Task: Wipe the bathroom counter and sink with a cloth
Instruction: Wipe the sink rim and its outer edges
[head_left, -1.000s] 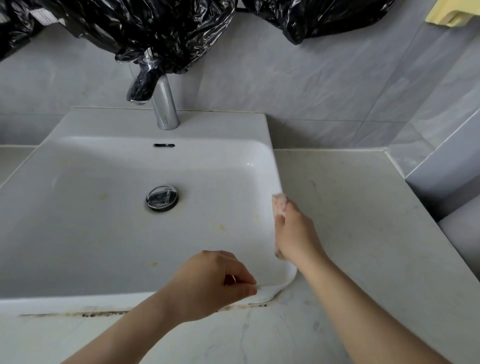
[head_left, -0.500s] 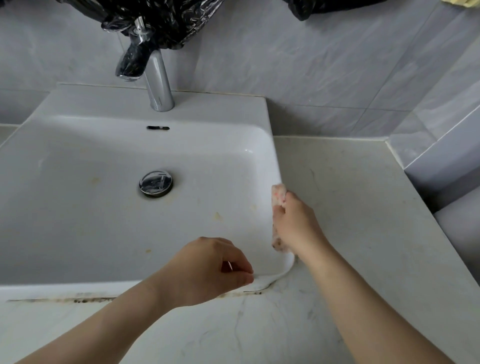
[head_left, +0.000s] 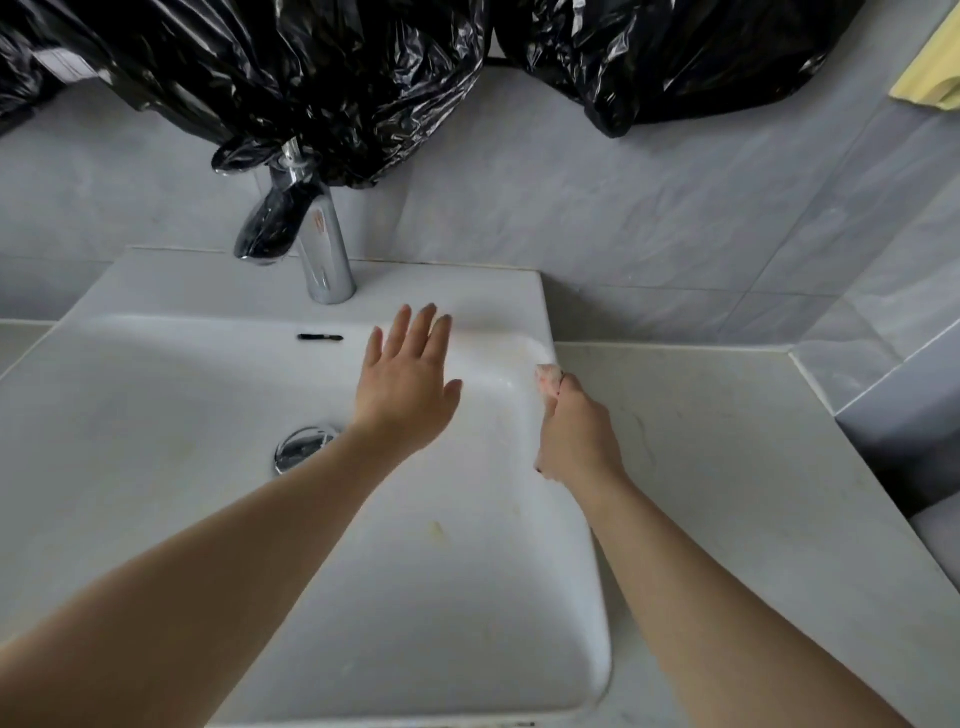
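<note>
At the sink's (head_left: 467, 597) right rim, right-hand fingers (head_left: 558, 395) grip the cloth (head_left: 548, 375); left-hand fingers (head_left: 415, 327) spread wide.

2 forearms (head_left: 218, 587) rise from the lower corners of the frame, bare along their whole visible length. The left hand (head_left: 408, 387) is mid-frame. The right hand (head_left: 576, 441), just right of it, has 2 small dark spots by its fingers (head_left: 569, 397), too small to identify.

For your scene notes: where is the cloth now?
In the head view, right of centre, the right hand grips the cloth against the right rim of the sink near its back corner.
</note>
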